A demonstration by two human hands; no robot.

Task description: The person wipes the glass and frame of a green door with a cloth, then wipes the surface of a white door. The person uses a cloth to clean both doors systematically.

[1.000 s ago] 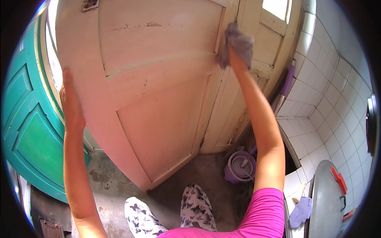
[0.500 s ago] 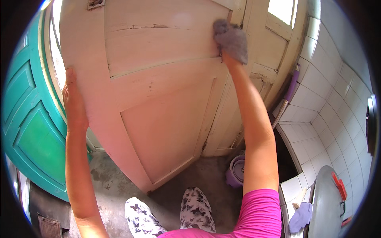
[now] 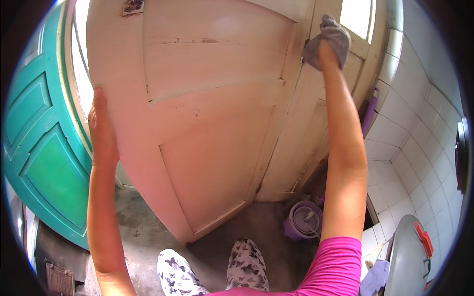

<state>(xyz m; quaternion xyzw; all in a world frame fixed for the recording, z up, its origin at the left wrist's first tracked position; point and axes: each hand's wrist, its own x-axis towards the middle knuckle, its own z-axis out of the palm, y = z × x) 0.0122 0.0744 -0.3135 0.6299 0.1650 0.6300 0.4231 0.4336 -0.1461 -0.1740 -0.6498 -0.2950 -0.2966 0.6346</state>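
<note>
- Bracing seems to be the left hand's (image 3: 102,130) role: it meets the free edge of the pale door (image 3: 212,167), probably because hold there best checks a swing
- Its thumb points up along that edge; the other fingers are mostly hidden, so I cannot tell whether they are spread or pressed together
- The door stands at an angle between the two arms, filling the middle of the view, its lower corner toward the person's legs
- The right hand (image 3: 328,54) reaches up and away, wrapped in a grey cloth (image 3: 339,42) that hides its fingers; whether they are spread or pinching the fabric, I cannot tell
- The cloth is by the cream panel (image 3: 296,128) beyond the door, just below and left of a bright pane (image 3: 356,19); the wrapping likely keeps fabric between skin and wood
- Beneath the right arm a purple bucket (image 3: 291,229) stands on the floor (image 3: 143,212), perhaps set there for easy reach
- A purple handle (image 3: 370,111) leans near the tiled wall (image 3: 419,113), presumably propped for support
</note>
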